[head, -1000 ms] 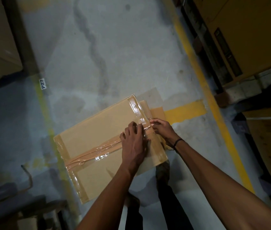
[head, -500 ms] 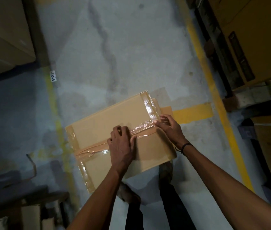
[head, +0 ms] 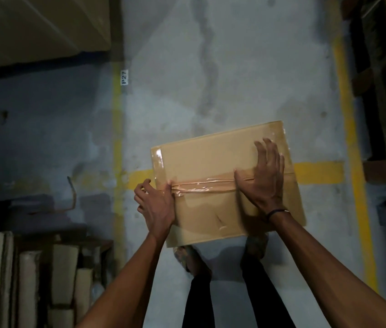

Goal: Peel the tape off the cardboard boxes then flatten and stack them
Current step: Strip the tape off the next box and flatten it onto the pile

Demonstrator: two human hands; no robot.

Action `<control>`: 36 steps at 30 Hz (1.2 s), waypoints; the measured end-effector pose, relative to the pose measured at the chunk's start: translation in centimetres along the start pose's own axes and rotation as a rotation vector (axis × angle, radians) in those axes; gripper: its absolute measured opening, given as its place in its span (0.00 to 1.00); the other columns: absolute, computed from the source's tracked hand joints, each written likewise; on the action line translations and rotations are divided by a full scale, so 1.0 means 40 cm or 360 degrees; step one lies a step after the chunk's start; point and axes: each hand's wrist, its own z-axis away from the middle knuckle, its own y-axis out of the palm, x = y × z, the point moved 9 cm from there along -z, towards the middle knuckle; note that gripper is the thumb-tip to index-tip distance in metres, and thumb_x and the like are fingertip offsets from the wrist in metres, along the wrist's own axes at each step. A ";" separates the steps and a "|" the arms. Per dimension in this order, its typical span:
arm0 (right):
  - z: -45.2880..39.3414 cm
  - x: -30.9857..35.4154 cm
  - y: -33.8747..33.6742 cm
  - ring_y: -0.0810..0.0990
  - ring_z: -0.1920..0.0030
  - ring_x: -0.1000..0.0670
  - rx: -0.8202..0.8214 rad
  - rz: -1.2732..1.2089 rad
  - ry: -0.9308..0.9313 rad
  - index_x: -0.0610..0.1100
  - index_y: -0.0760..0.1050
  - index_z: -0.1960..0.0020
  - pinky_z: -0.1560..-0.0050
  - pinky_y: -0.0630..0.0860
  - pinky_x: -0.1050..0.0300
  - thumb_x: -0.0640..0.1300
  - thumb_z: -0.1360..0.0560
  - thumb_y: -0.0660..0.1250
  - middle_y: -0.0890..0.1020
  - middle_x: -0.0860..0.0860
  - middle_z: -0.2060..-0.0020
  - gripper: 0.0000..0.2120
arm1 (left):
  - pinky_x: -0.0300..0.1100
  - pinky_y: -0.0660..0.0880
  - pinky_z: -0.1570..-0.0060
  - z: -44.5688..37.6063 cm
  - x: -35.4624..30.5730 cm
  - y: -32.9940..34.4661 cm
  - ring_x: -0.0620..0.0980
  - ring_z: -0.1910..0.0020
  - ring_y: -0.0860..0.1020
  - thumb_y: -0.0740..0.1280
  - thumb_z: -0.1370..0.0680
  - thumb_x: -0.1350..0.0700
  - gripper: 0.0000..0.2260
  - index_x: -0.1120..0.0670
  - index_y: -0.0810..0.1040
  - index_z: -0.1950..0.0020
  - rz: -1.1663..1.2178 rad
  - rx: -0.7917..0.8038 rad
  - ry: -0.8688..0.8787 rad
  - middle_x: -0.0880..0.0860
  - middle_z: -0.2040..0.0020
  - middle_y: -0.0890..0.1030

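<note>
Head view, dim warehouse aisle. A sealed cardboard box [head: 222, 185] sits low in front of the person, its top face turned up to the camera; whether it rests on the concrete floor [head: 246, 67] or is held up cannot be told. A band of clear packing tape [head: 201, 187] runs across the middle of the top, wrinkled and bunched into a ridge along the seam; more tape shines on the box's left edge and far right corner. The left hand [head: 155, 203] is at the box's left edge where the tape band ends, fingers curled, thumb pressed on the tape at the edge; it looks to be pinching the tape end, though the contact is partly hidden. The right hand [head: 264, 179] lies flat on the top toward the right side, fingers straight and spread, palm over the tape band, pressing down. A dark band [head: 276, 212] circles the right wrist. Both forearms reach in from the bottom of the frame. Under the box's near edge, two feet and dark trouser legs [head: 211, 299]. Yellow floor lines [head: 355, 185] run on both sides, with a cross bar passing behind the box. A small white label reading P27 [head: 124, 77] sits by the left line. Pale rolled or stacked goods [head: 31, 280] at lower left; large cartons [head: 33, 27] at upper left.
</note>
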 end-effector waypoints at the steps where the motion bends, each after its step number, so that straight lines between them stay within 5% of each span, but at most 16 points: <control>1: 0.009 0.029 0.022 0.58 0.20 0.44 0.0044 -0.0017 -0.0056 0.46 0.64 0.24 0.21 0.54 0.43 0.58 0.31 0.72 0.63 0.46 0.21 0.40 | 0.63 0.67 0.35 -0.008 0.022 0.002 0.61 0.29 0.64 0.59 0.19 0.36 0.30 0.57 0.65 0.26 0.0107 0.0033 -0.0080 0.58 0.29 0.65; 8: 0.097 0.209 0.175 0.55 0.19 0.45 0.0331 -0.0029 -0.0519 0.47 0.68 0.25 0.21 0.54 0.38 0.57 0.28 0.71 0.61 0.47 0.20 0.35 | 0.60 0.64 0.26 -0.063 0.158 0.119 0.60 0.24 0.66 0.46 0.24 0.24 0.42 0.50 0.63 0.19 0.1021 0.0558 -0.0866 0.58 0.21 0.66; 11: 0.140 0.268 0.234 0.52 0.18 0.47 0.0453 0.0007 -0.0654 0.48 0.67 0.24 0.20 0.52 0.38 0.57 0.27 0.70 0.59 0.48 0.19 0.34 | 0.52 0.77 0.40 -0.076 0.166 0.157 0.57 0.32 0.76 0.48 0.19 0.30 0.37 0.55 0.69 0.23 0.1321 0.0805 -0.1018 0.57 0.29 0.75; 14: 0.171 0.308 0.280 0.52 0.18 0.47 0.0518 0.0028 -0.0729 0.47 0.69 0.25 0.20 0.51 0.38 0.55 0.26 0.69 0.60 0.48 0.20 0.31 | 0.42 0.77 0.61 -0.088 0.152 0.153 0.47 0.56 0.81 0.51 0.13 0.43 0.22 0.57 0.77 0.38 0.1310 0.0953 -0.0929 0.53 0.50 0.83; 17: 0.189 0.329 0.308 0.52 0.18 0.48 0.0559 0.0026 -0.0728 0.48 0.69 0.25 0.20 0.51 0.38 0.55 0.25 0.68 0.60 0.49 0.20 0.30 | 0.38 0.79 0.66 -0.104 0.175 0.149 0.44 0.65 0.81 0.57 0.14 0.55 0.14 0.59 0.80 0.41 0.1194 0.1001 -0.0836 0.54 0.53 0.84; 22: 0.200 0.359 0.332 0.52 0.18 0.48 0.0556 0.0047 -0.0691 0.49 0.69 0.25 0.20 0.52 0.37 0.55 0.24 0.68 0.60 0.49 0.19 0.30 | 0.48 0.79 0.45 -0.126 0.192 0.178 0.53 0.41 0.81 0.56 0.15 0.62 0.17 0.56 0.78 0.32 0.1065 0.1150 -0.0661 0.57 0.37 0.82; 26: 0.203 0.367 0.337 0.53 0.18 0.47 0.0479 0.0019 -0.0689 0.48 0.70 0.26 0.21 0.52 0.37 0.52 0.26 0.71 0.61 0.48 0.20 0.30 | 0.40 0.79 0.55 -0.128 0.168 0.192 0.51 0.49 0.82 0.54 0.16 0.67 0.18 0.54 0.79 0.36 0.1120 0.1167 -0.0570 0.54 0.46 0.84; 31: 0.210 0.368 0.343 0.52 0.18 0.47 0.0418 0.0025 -0.0671 0.46 0.70 0.27 0.20 0.50 0.40 0.50 0.27 0.71 0.61 0.48 0.20 0.31 | 0.47 0.82 0.45 -0.152 0.190 0.200 0.54 0.46 0.83 0.61 0.16 0.64 0.11 0.54 0.81 0.42 0.1046 0.1049 -0.0438 0.55 0.44 0.84; 36: 0.213 0.374 0.347 0.52 0.18 0.47 0.0391 0.0035 -0.0658 0.46 0.70 0.27 0.21 0.50 0.38 0.52 0.28 0.69 0.61 0.48 0.20 0.31 | 0.43 0.78 0.50 -0.173 0.206 0.205 0.50 0.51 0.80 0.64 0.18 0.64 0.06 0.55 0.79 0.47 0.1017 0.0984 -0.0354 0.54 0.48 0.82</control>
